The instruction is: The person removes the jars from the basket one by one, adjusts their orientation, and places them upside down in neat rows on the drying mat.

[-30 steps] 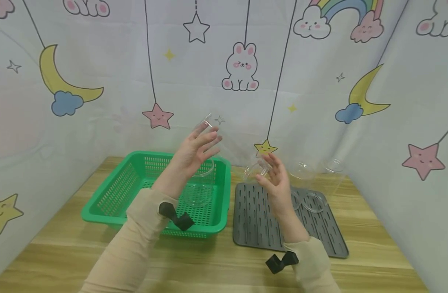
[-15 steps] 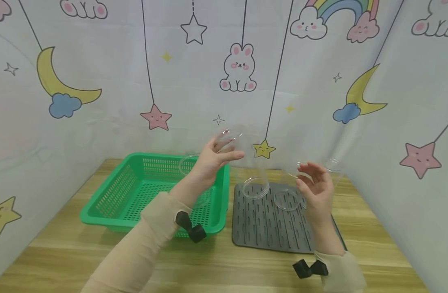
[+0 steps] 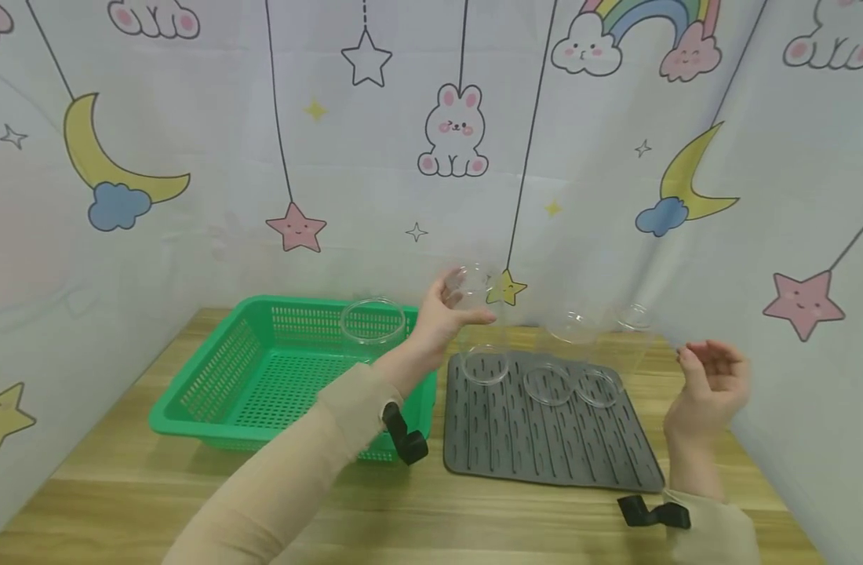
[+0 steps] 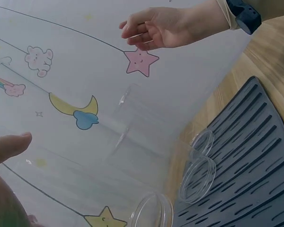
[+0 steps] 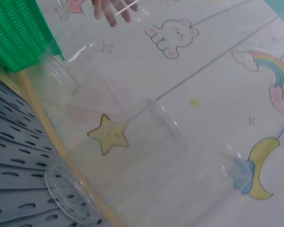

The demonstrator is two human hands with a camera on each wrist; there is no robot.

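Observation:
A clear cup (image 3: 482,339) stands on the grey ribbed mat (image 3: 502,447), its wider end down. My left hand (image 3: 435,326) holds its upper part, thumb on the near side and fingers behind. In the left wrist view, only the thumb (image 4: 9,147) and part of the palm show. Two more clear cups, a middle one (image 3: 550,384) and a right one (image 3: 599,388), stand beside it with their narrower ends up. My right hand (image 3: 710,388) hovers to the right of the mat, fingers loosely curled with nothing in them.
A green slotted basket (image 3: 213,431) stands on the wooden table (image 3: 107,490) left of the mat. Inside its back right part is another clear cup (image 3: 373,322), rim up. A white printed cloth (image 3: 375,157) hangs behind and at both sides.
The cup was tilted between both hands above the mat and now stands upright on it. My left hand moved right and down, still at the cup; my right hand let go and moved right.

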